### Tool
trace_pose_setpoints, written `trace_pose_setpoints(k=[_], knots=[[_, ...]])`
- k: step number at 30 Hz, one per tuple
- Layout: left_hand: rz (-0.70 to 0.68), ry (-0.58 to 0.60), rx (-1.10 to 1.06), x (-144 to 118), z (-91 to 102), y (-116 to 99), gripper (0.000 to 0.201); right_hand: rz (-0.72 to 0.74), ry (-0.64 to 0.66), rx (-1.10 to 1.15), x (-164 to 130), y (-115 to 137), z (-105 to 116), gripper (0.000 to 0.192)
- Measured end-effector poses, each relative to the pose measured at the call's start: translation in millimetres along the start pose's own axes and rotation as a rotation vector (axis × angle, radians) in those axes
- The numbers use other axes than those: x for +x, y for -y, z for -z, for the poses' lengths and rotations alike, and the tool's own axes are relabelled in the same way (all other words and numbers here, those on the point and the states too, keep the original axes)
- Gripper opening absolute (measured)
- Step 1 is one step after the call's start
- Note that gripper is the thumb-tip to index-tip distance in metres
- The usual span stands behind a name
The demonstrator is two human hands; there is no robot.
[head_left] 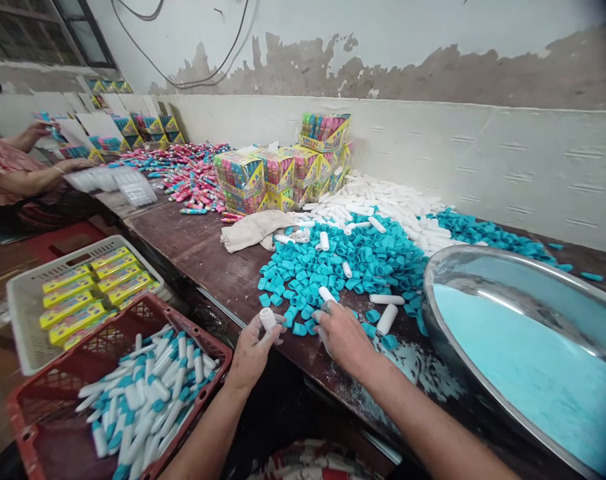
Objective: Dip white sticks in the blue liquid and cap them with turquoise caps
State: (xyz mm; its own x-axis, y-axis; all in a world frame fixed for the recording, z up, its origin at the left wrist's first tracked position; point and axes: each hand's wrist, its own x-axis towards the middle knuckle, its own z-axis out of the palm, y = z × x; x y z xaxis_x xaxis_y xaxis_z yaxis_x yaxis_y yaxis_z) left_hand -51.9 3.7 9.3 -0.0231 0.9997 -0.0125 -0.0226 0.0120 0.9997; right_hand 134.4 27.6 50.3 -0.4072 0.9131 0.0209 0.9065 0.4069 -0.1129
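My left hand [250, 350], near the table's front edge, is closed around a short white plastic tube [267, 319] with its mouth facing up. To its right, at the near edge of the pile of teal caps [353, 257], my right hand [345, 337] has its fingers curled in on another white tube [325, 294], whose end sticks out beyond them. The hand covers the rest of that tube. Whitish powder coats the fingertips of both hands. Loose white tubes [387, 320] lie just right of my right hand.
A large metal basin [435, 267] of light blue powder stands at right. At lower left, a red crate [20, 407] holds capped tubes beside a white basket [20, 320] of yellow boxes. Behind are packed display boxes [283, 167], a cloth [253, 230] and a co-worker's arm [27, 179].
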Motion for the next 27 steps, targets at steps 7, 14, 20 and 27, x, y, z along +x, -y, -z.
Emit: trace_pose_setpoints(k=[7,14,20,27], knots=[[0.003,0.054,0.131,9,-10.5,-6,0.026,0.038,-0.001,0.037,0,-9,-9,0.014],[-0.012,0.19,0.091,0,-29.9,-17,0.022,-0.29,-0.1,0.974,-11,-37,-3,0.013],[0.011,0.451,-0.101,-12,-50.0,-25,0.02,-0.273,-0.05,1.348,-27,-25,3,0.031],[0.051,0.467,-0.22,-17,-59.0,-23,0.022,-0.318,-0.181,1.165,-53,-15,-10,0.017]])
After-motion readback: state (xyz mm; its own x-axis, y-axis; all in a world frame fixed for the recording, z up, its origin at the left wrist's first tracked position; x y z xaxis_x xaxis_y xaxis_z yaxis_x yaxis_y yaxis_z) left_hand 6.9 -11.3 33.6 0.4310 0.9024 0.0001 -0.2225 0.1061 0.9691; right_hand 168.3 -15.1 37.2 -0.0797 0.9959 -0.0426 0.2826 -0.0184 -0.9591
